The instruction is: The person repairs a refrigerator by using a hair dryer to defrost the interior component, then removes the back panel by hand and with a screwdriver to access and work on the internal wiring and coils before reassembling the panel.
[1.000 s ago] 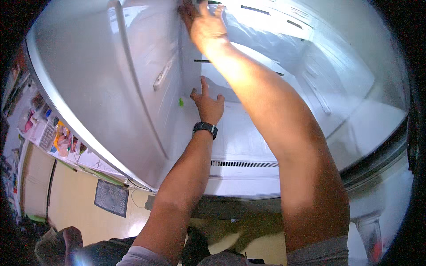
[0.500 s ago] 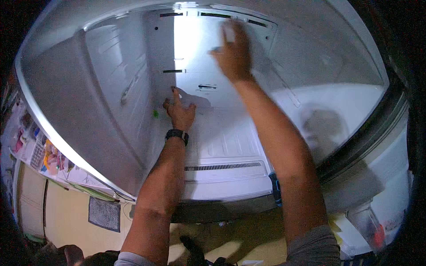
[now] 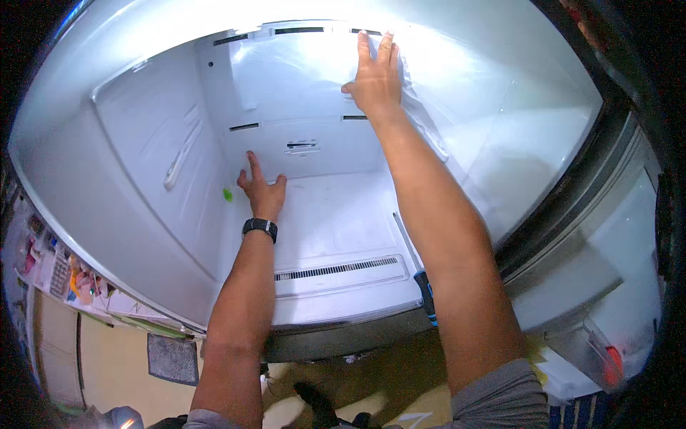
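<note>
The right hand [image 3: 377,80], outspread, is at the panel's [image 3: 293,79] upper right, the left hand [image 3: 263,194] (likewise outspread) lower; a screwdriver [image 3: 424,292] lies at the fridge's [image 3: 332,211] front right.

Refrigerator [image 3: 325,207] cut off above, sleeves [image 3: 500,397] below, clutter [image 3: 82,284] blurred

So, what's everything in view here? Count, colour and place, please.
Fridge interior: one, white, centre.
Back panel: one, white, interior's rear.
Slots: at least five, dark, back panel.
Vent: one, dark slats, interior's front.
Screwdriver: one, black-blue handle, interior's right front.
Green bit: one, green, interior's left side.
Mat: one, grey, lower left.
Clutter: uncountable, mixed colours, far left.
Watch: one, black, left wrist.
Left hand: one, bare, fingers spread before lower back panel.
Right hand: one, bare, fingers by upper right slot.
</note>
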A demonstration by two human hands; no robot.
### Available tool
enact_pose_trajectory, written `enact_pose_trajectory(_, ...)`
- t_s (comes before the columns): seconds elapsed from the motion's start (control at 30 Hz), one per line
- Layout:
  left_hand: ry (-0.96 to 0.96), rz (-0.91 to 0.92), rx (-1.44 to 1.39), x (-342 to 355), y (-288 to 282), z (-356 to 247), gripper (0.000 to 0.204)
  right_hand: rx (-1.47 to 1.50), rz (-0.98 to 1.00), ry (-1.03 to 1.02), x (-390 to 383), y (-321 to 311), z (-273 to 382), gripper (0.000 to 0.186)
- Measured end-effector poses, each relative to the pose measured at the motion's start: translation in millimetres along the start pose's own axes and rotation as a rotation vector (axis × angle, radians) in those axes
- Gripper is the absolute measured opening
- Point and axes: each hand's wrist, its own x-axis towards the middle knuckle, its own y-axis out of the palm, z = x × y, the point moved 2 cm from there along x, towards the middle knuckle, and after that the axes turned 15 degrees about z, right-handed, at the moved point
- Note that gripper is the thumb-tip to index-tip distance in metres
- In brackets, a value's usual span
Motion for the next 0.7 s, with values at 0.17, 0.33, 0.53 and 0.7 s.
enact_pose_trajectory(0.17, 0.005, -0.001, -0.046, 4.2, -3.3, -0.1, 0.097, -0.141, 0.168, 0.053, 4.5, -12.6, 18.3, 0.114)
enact_pose_trajectory(0.33, -0.043, -0.02, -0.048, 1.1, -4.2, -1.8, 0.095, -0.07, 0.134, 0.014, -8.1, -1.8, 7.6, 0.107)
enact_pose_trajectory(0.53, 0.065, -0.19, -0.041, 2.2, -12.2, -9.3, 0.087, 0.075, 0.216, -0.032, -69.1, 34.9, 12.3, 0.109)
enact_pose_trajectory(0.7, 0.032, -0.176, 0.001, 6.3, -19.8, -3.2, 0.088, -0.025, 0.253, 0.007, -71.9, 43.3, 14.0, 0.105)
